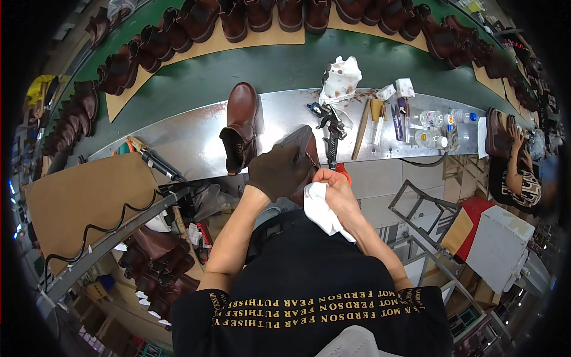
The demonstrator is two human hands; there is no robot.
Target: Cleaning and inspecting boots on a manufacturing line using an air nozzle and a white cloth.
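Head view: left hand [278, 172], in a dark glove, is wrapped around a brown boot [304, 149] held at the near edge of the metal table [196, 134], grip pressed tight on the upper. Right hand [337, 191] is bare, grip pinching a white cloth [321, 209] against the boot's near side; most of that boot is hidden behind the glove. Risks as I read them: the boot hangs partly off the table edge, so a slack left grip would likely drop it to the floor. A second brown boot [241, 128] stands upright just left of the gloved hand; an elbow swing could tip it. A spray gun [330, 128] lies just far of the held boot, nozzle side close by, so a bump could knock it or smear the leather. A stained rag [339, 80] sits farther back, and brushes and small bottles [437, 128] crowd the right; reaching over blind could topple the bottles. The loose cloth tail hangs down toward the person's lap and could snag. A row of boots [262, 15] on the green conveyor [279, 68] is well apart, no issue. Only one view given.
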